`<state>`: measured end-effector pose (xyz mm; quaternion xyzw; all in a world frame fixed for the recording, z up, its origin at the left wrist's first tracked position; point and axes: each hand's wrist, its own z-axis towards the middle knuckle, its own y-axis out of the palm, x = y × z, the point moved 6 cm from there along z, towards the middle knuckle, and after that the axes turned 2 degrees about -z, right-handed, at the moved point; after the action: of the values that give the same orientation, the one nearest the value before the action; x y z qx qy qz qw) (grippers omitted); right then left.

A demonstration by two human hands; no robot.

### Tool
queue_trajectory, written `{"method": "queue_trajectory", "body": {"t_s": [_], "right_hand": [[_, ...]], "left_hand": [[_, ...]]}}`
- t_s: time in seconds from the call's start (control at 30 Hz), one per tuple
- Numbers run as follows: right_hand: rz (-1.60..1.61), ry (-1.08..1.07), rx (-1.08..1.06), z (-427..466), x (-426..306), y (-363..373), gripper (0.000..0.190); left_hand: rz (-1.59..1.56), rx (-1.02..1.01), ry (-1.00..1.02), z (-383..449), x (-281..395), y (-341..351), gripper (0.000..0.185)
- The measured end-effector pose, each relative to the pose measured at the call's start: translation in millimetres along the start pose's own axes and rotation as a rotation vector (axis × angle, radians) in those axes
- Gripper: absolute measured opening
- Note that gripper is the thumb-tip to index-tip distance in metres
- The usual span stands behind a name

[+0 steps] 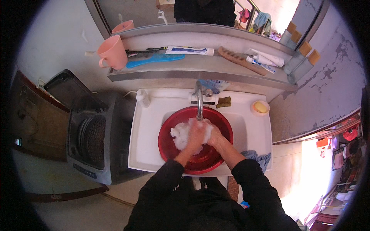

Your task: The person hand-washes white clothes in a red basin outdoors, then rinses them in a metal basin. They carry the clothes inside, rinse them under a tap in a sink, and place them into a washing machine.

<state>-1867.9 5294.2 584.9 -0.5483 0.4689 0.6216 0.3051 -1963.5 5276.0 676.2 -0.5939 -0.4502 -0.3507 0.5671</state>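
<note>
A red plastic basin (167,156) stands in the white sink (254,127), below the curved metal faucet (199,101). In the basin lies a white cloth (180,132), bunched up and covered with suds. My left hand (196,131) is on the cloth under the spout; it is blurred and its fingers are partly hidden by foam. My right hand (213,135) is beside it at the cloth's right side, close to or touching the left hand. Suds and the wrist hide its fingers too, so the grip of both hands is unclear.
On the sink stand a white bottle (143,98), a soap dish (261,108) with yellow soap, a brown sponge-like block (223,102) and a blue-grey cloth (258,158). Above runs a shelf (199,75) with a pink mug (115,53) and combs. An open top-loading washing machine (108,161) stands left.
</note>
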Motion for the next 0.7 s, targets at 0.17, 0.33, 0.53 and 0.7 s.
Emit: {"method": "queue_trajectory", "body": {"t_s": [0.17,0.33,0.53,0.7], "right_hand": [[0.704,0.553,-0.045,-1,-66,89,0.023],[0.483,0.347,0.309,-5,-68,27,0.012],[-0.179,-0.11,0.049,12,-22,13,0.018],[-0.429,0.073,0.08,12,-50,39,0.025]], "left_hand": [[-1.056,-0.076,-0.415,30,-92,-40,0.025],[-0.548,0.024,-0.192,0,-19,-35,0.018],[0.349,-0.177,0.585,-30,41,-1,0.03],[-0.238,0.232,-0.041,5,18,-59,0.029]]}}
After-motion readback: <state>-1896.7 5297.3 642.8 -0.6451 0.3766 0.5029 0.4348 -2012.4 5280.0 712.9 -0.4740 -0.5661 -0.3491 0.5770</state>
